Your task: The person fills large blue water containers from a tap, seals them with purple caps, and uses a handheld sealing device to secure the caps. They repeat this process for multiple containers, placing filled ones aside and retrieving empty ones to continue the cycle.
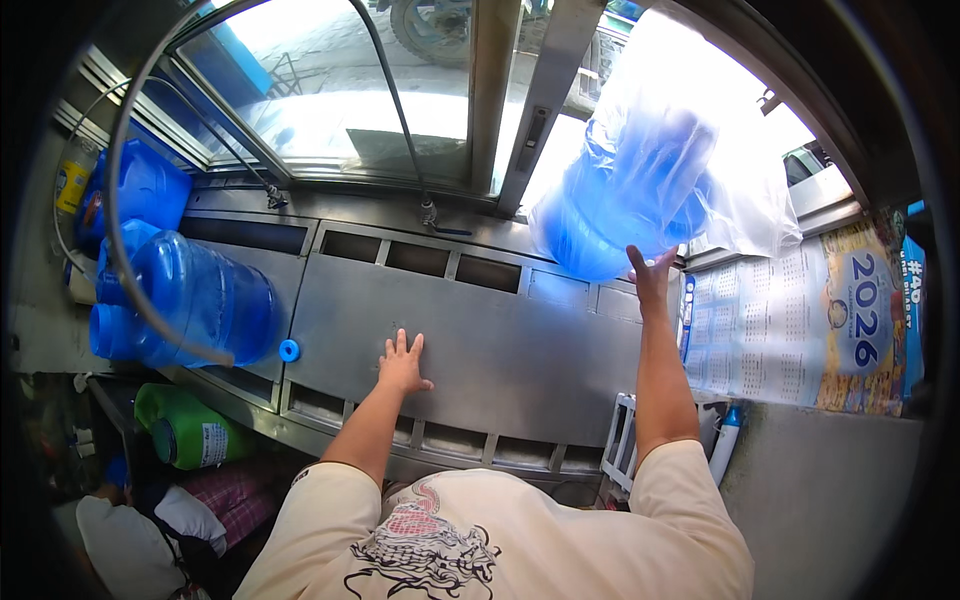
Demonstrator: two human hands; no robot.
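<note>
My left hand (403, 369) rests palm down on the stainless steel counter (480, 337), fingers spread, holding nothing. My right hand (652, 277) reaches forward to the window opening, its thumb and fingers apart at the near lower edge of a large blue water jug (600, 217). A clear plastic bag (660, 135) covers this jug, which stands tilted in the opening. Whether the hand presses on the jug or only lies close to it is hard to tell. A small blue ring-shaped cap (289, 350) lies on the counter, left of my left hand.
Blue water jugs (225, 300) crowd the counter's left end, under a curved hose (120, 187). Valves (428, 214) stand along the window sill. Slots (416, 260) line the counter's edges. A calendar (795, 322) hangs at right. A green container (202, 435) sits lower left.
</note>
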